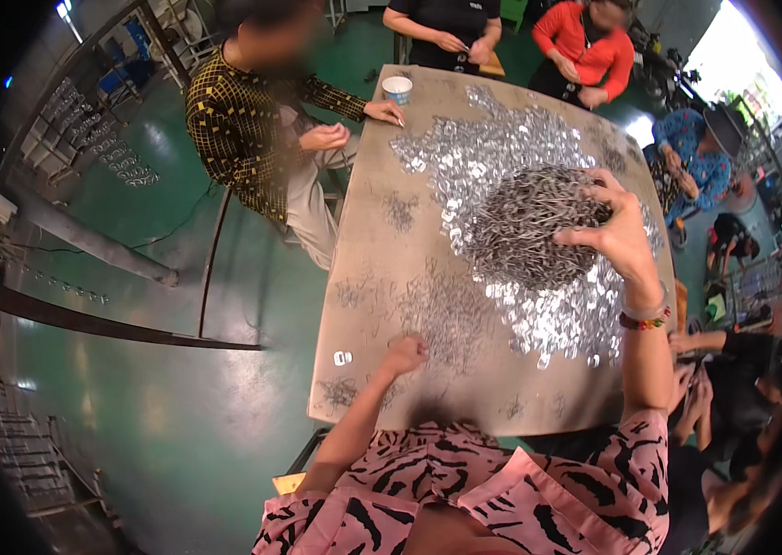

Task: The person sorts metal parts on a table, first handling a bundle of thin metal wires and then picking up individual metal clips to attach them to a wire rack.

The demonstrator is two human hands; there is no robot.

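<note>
On the brown tabletop point(368, 254): a dark mound point(530, 236) of thin, wire-like metal pieces sits right of centre, on a wide spread of flat silver pieces point(548, 324).
Right hand point(622, 227): thumb and fingers parted wide around the mound's right side, seemingly touching it; whether any single piece is pinched, I cannot tell.
Left hand point(405, 354): curled near the table's near edge, beside loose thin pieces point(451, 319); what, if anything, its fingertips pinch does not show.
Lone silver piece point(343, 358): lies left of that hand, well apart from the spread.
Amount handled: little looks finished, judging by the single piece set apart; no ordered stack of joined pieces can be made out.
Amount left: most of it, by the look of things; the mound is tall, the silver spread reaches toward the far edge, and small dark patches of thin pieces lie about.
Far corner: a pale cup point(397, 90) stands near a co-worker in a black-and-yellow top point(248, 129).
Printing: a small pale mark shows on another co-worker's black shirt point(437, 23), too small to make out; no label shows on the metal pieces.
</note>
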